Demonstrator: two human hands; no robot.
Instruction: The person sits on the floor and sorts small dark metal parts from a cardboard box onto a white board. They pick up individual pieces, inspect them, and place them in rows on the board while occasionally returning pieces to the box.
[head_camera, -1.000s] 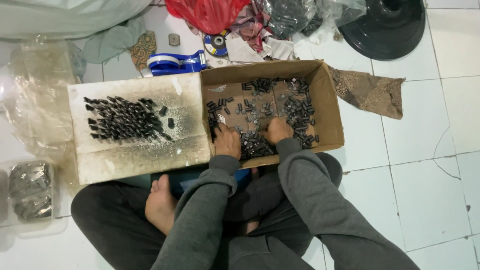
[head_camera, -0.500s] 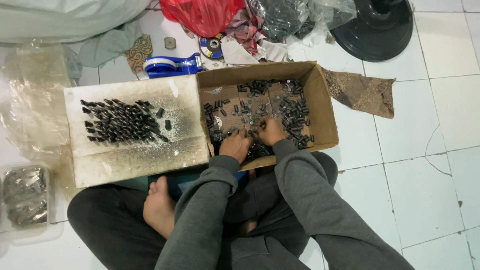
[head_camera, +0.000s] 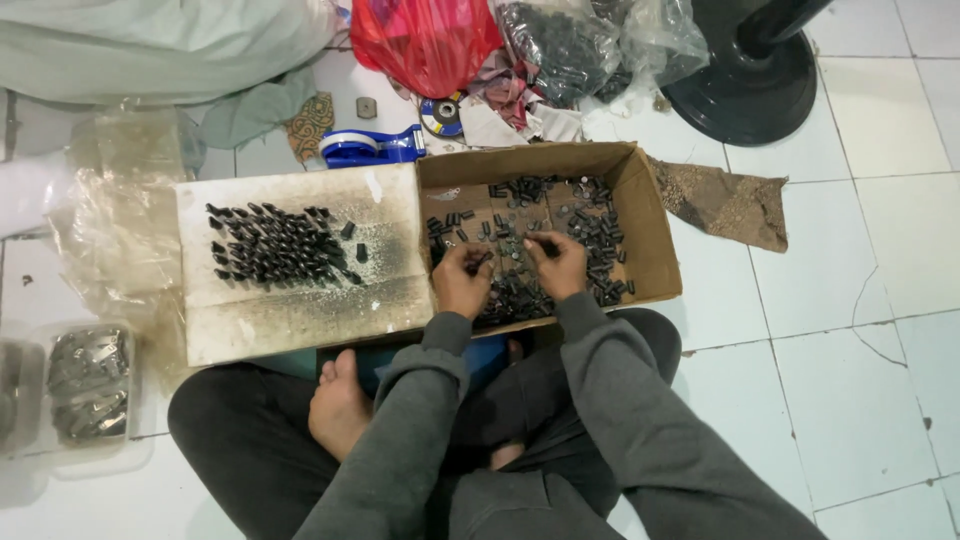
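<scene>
Person sitting on white tiled floor (head_camera: 860, 330), both hands digging in open brown cardboard box (head_camera: 655, 235) of small black metal cylinders (head_camera: 600, 235). Left hand (head_camera: 462, 280) and right hand (head_camera: 556, 265) curling narrow; what they're pinching is too small to tell.

Both hands sit inside the box (head_camera: 650, 230), left hand (head_camera: 462, 283) beside right hand (head_camera: 560, 265), on the loose small parts (head_camera: 590, 225). Left of the box lies a board (head_camera: 300, 300) carrying rowed pieces (head_camera: 275, 245). Tape dispenser (head_camera: 370, 147) just beyond; fan base (head_camera: 745, 90) far right.

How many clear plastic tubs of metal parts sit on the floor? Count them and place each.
2. One clear tub sits at the person's left near the knee; a second lies at the left frame edge, mostly cut off. More may lie outside the view.
</scene>
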